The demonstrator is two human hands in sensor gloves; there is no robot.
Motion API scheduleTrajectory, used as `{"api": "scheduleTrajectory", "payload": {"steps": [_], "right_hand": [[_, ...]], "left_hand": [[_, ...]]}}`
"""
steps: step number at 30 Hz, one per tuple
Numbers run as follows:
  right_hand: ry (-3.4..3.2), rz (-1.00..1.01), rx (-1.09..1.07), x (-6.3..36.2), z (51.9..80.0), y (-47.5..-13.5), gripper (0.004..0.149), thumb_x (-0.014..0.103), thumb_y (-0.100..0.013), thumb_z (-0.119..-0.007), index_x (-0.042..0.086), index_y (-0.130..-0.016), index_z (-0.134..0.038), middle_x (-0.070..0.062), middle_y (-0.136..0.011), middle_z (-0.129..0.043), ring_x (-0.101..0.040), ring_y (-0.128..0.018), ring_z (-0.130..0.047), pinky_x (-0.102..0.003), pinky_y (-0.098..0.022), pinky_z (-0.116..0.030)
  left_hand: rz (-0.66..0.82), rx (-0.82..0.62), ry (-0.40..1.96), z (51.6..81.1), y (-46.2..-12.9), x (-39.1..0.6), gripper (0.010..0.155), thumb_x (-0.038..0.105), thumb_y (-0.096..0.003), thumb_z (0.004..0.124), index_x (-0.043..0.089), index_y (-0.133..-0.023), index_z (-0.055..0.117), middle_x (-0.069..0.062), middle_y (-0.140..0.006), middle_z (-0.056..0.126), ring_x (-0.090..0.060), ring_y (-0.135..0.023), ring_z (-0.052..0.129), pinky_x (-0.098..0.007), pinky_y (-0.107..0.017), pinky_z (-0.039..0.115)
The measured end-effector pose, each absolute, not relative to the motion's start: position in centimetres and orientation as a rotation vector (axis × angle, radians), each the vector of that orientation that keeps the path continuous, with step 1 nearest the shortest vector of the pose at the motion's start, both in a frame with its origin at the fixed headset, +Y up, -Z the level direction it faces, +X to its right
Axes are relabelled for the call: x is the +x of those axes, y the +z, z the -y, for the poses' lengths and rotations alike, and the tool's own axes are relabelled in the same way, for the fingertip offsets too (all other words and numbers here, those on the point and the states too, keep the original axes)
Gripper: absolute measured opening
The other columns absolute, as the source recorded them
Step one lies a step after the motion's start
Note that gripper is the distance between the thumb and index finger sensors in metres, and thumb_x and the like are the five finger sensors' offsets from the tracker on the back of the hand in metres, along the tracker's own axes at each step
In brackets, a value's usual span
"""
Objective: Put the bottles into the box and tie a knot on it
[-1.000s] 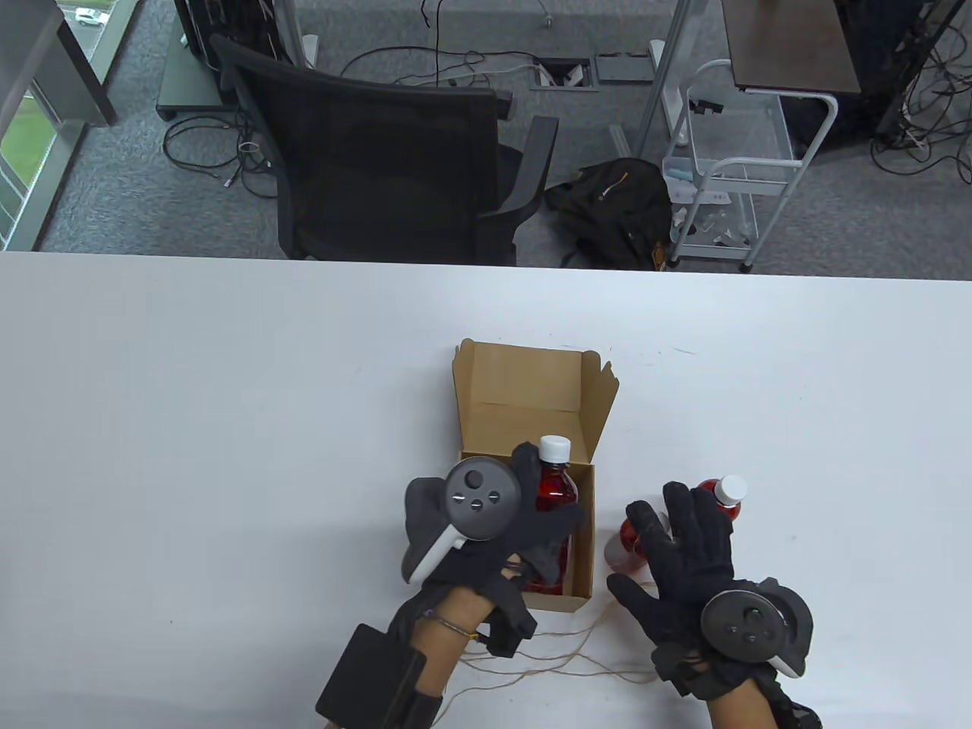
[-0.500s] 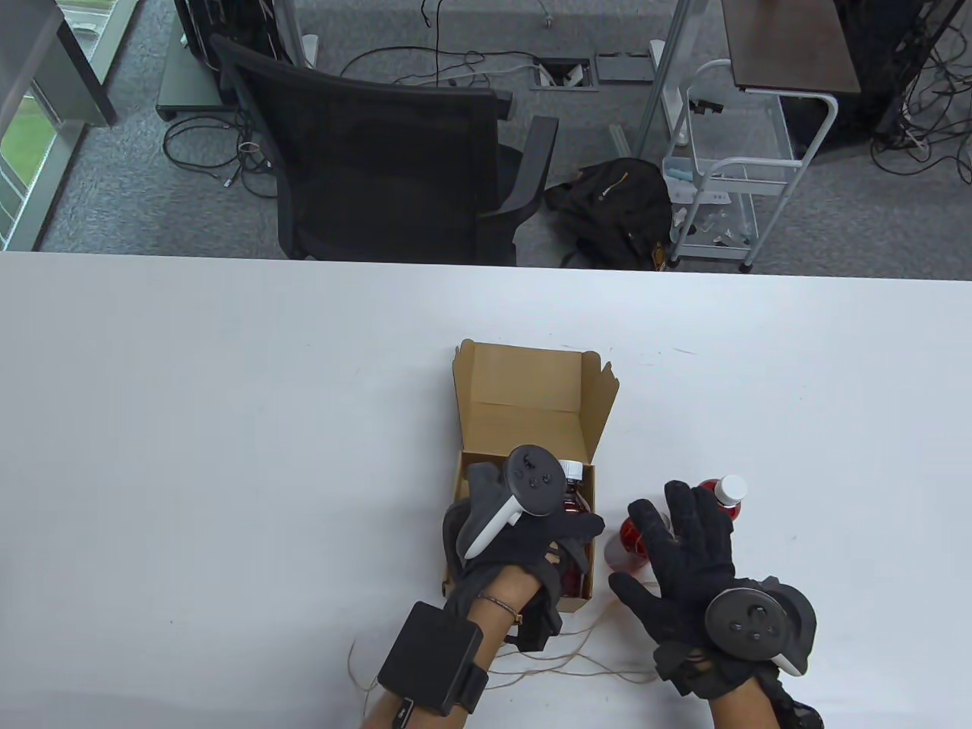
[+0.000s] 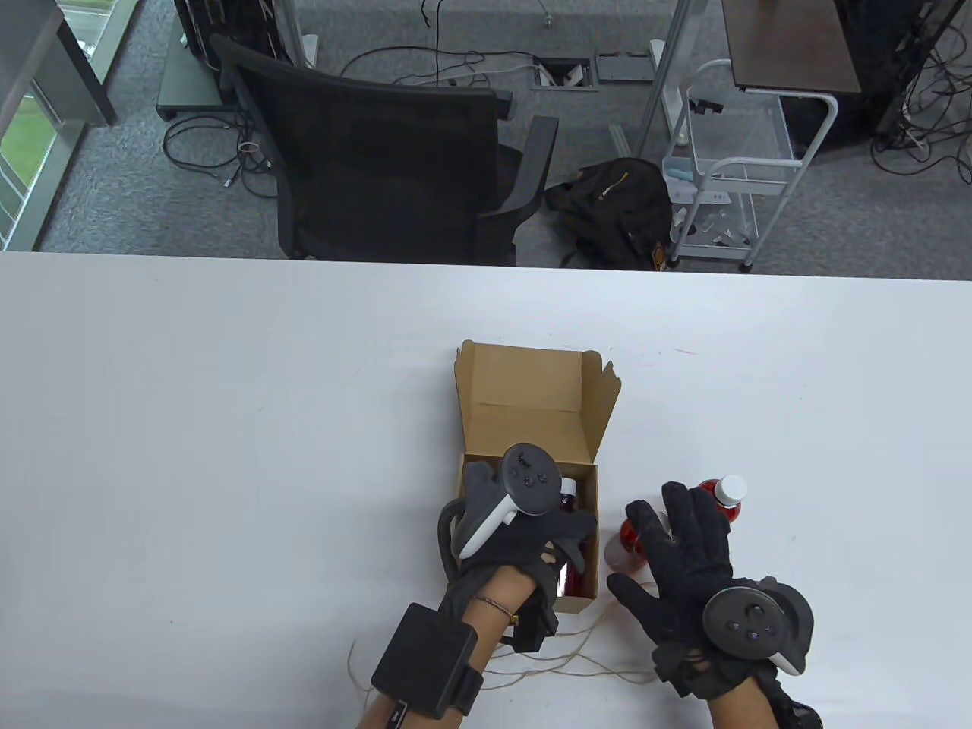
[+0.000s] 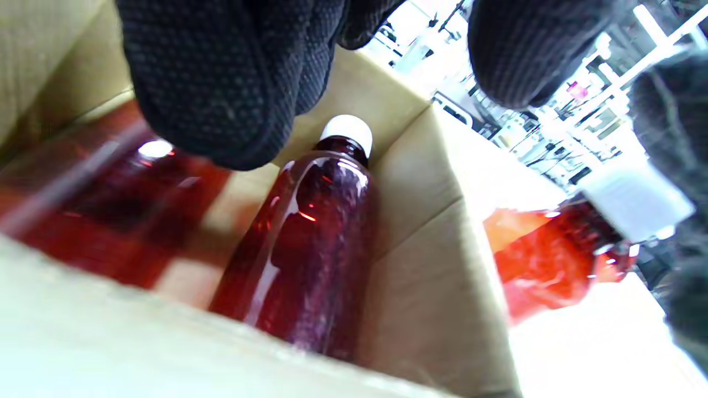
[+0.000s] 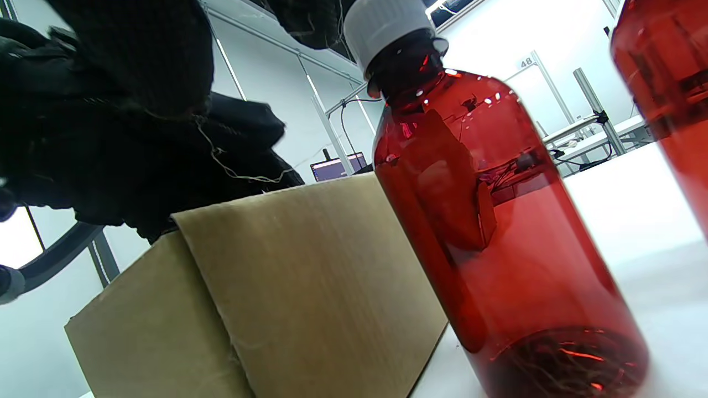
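Observation:
The brown cardboard box [image 3: 524, 414] stands mid-table with its lid tipped back. My left hand [image 3: 543, 531] reaches down into it. In the left wrist view a red bottle with a white cap [image 4: 310, 249] lies against the box's right wall, and a second, blurred red bottle [image 4: 83, 210] lies left of it. The fingers [image 4: 221, 83] hang spread above them and curl round neither. Right of the box two more red bottles [image 3: 725, 497] [image 3: 624, 538] stand upright. My right hand [image 3: 668, 524] hovers over them with straight, spread fingers. The nearer bottle [image 5: 498, 221] stands beside the box wall [image 5: 276, 287].
Thin brown twine [image 3: 577, 664] lies in loose loops on the white table [image 3: 228, 418] between my wrists, running under the box's near side. A black office chair [image 3: 395, 152] stands beyond the far table edge.
My left hand rolled over and sank into the box with the bottle, which now lies on the box floor. The right hand and the two standing bottles have stayed put.

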State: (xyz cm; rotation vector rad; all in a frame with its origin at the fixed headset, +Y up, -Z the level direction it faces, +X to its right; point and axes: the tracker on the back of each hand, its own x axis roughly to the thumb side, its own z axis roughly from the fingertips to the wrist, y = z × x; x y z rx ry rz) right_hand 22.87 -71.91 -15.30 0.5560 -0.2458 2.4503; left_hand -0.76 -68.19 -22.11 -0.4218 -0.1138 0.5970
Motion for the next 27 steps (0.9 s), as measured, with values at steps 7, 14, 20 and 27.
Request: {"api": "scheduleTrajectory", "payload": {"steps": [7, 14, 20, 27], "right_hand": [[2.453, 0.243, 0.553, 22.8, 72.0, -15.3, 0.080, 0.052, -0.048, -0.078, 0.020, -0.112, -0.041, -0.025, -0.114, -0.018, -0.053, -0.096, -0.011, -0.069, -0.064, -0.014], [2.455, 0.256, 0.560, 22.7, 72.0, -15.2, 0.081, 0.052, -0.048, -0.078, 0.022, -0.112, -0.037, -0.025, -0.114, -0.018, -0.053, -0.096, -0.011, -0.069, -0.064, -0.014], [2.457, 0.249, 0.561, 22.6, 72.0, -15.1, 0.081, 0.052, -0.048, -0.078, 0.022, -0.112, -0.038, -0.024, -0.114, -0.018, -0.053, -0.096, -0.011, -0.069, -0.064, -0.014], [2.433, 0.274, 0.581, 22.2, 72.0, -14.9, 0.082, 0.053, -0.048, -0.078, 0.023, -0.112, -0.034, -0.024, -0.113, -0.017, -0.053, -0.096, -0.012, -0.069, -0.064, -0.015]], "left_hand": [[0.256, -0.184, 0.790, 64.3, -20.1, -4.8, 0.093, 0.059, -0.0532, 0.081, 0.005, -0.118, 0.044, -0.033, -0.114, 0.069, -0.050, -0.086, 0.092, -0.051, -0.056, 0.085], [0.326, 0.140, 1.008, 63.2, -17.5, -12.8, 0.098, 0.057, -0.0515, 0.083, 0.012, -0.121, 0.030, -0.032, -0.124, 0.045, -0.059, -0.106, 0.059, -0.066, -0.070, 0.060], [0.236, 0.158, 0.793, 66.6, -16.6, -17.7, 0.097, 0.060, -0.0512, 0.081, 0.020, -0.123, 0.029, -0.028, -0.129, 0.031, -0.063, -0.110, 0.032, -0.076, -0.071, 0.039], [0.177, 0.020, 0.696, 73.2, -17.2, -19.2, 0.098, 0.061, -0.0518, 0.078, 0.024, -0.121, 0.020, -0.025, -0.129, 0.016, -0.062, -0.109, 0.019, -0.076, -0.070, 0.031]]}}
